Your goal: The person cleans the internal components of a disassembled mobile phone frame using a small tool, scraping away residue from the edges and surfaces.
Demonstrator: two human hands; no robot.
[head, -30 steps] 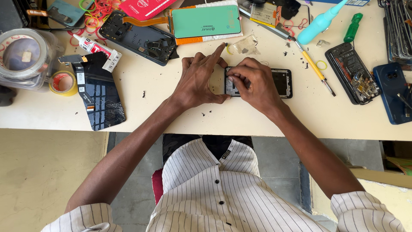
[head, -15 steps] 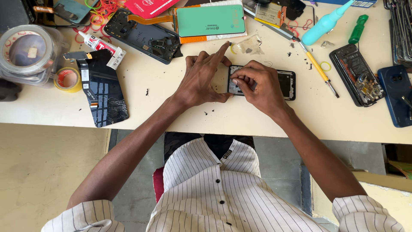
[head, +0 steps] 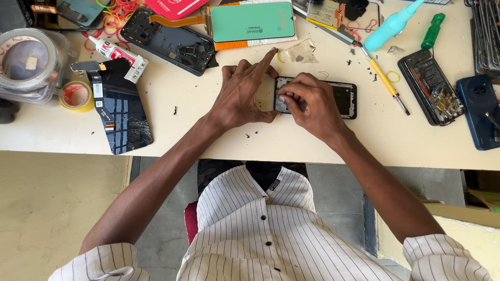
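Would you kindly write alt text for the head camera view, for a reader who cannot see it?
Two bare hands work on an opened phone frame on a cream table: the left hand steadies its end while the right hand pinches at it. A cracked screen, tape rolls and a yellow screwdriver lie around.

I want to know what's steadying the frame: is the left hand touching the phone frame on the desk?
Touching. The head view shows the left hand resting against the left end of the black phone frame, no gap between them.

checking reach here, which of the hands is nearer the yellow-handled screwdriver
Right. The right hand rests on the open phone frame, just left of the yellow-handled screwdriver; the left hand sits farther left.
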